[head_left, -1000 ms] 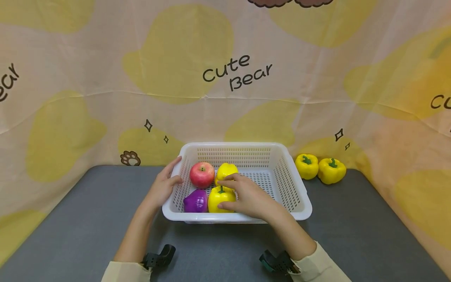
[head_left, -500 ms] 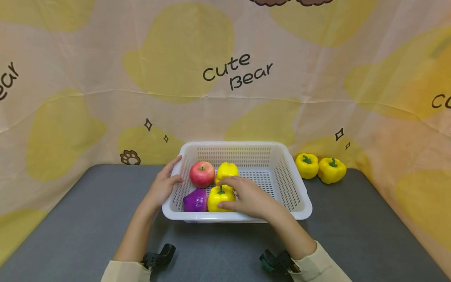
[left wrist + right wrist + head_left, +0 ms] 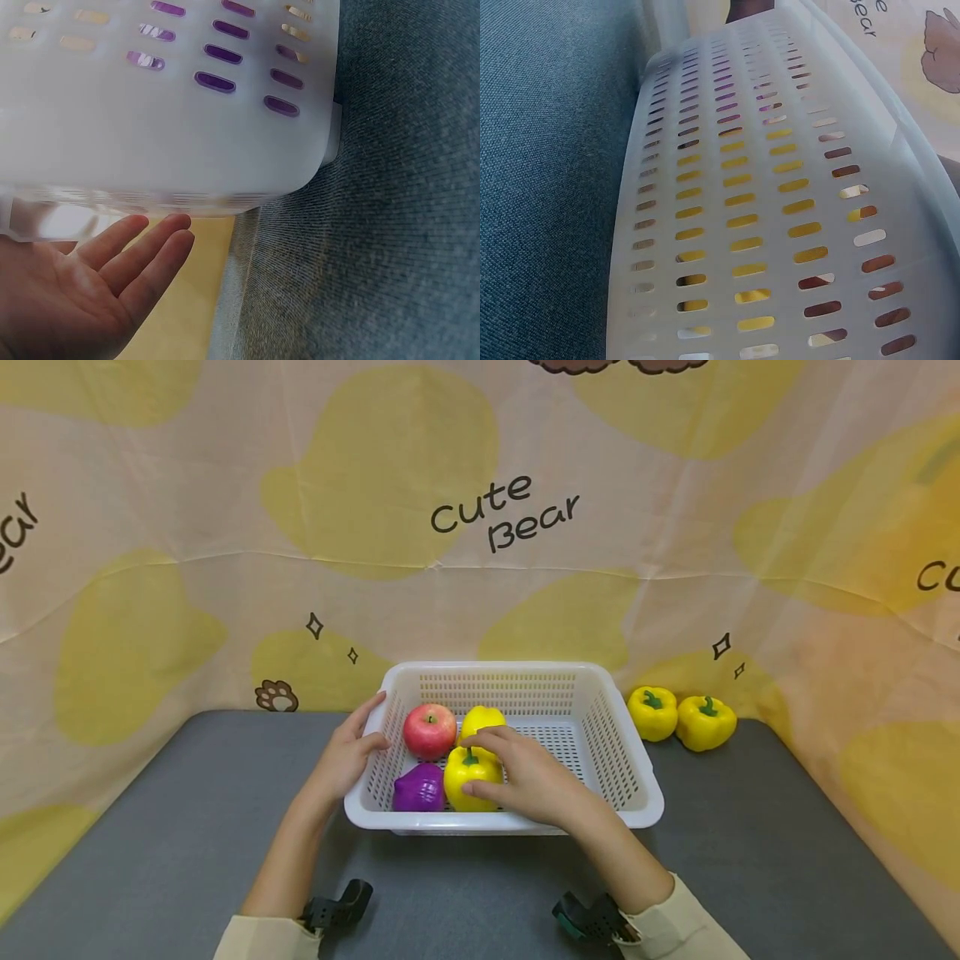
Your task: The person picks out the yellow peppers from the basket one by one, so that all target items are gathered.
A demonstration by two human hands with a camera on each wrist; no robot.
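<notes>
A white plastic basket (image 3: pixel 615 814) with slotted walls holds fruit and vegetables on its left side. My left hand (image 3: pixel 347 760) grips its left rim, thumb over the edge; in the left wrist view the fingers (image 3: pixel 154 262) lie along the outer wall. Inside the basket my right hand (image 3: pixel 536 777) holds a yellow bell pepper (image 3: pixel 465 781) with a green stem, thumb at its near side and fingers over the far side. A second yellow bell pepper (image 3: pixel 482 720) lies just behind. In the right wrist view the basket wall (image 3: pixel 840 262) hides the hand; yellow shows through the slots.
A red apple (image 3: pixel 429 732) and a glossy purple vegetable (image 3: pixel 418 788) with a pointed tip sit left of the peppers in the basket. Two yellow bell peppers (image 3: pixel 652 714) stand on the grey table (image 3: pixel 750 827), right of the basket. A printed cloth (image 3: pixel 375 468) hangs behind.
The held bell pepper has risen slightly with my right hand and tilted a little. The purple vegetable has shifted slightly right. My left hand stays on the rim.
</notes>
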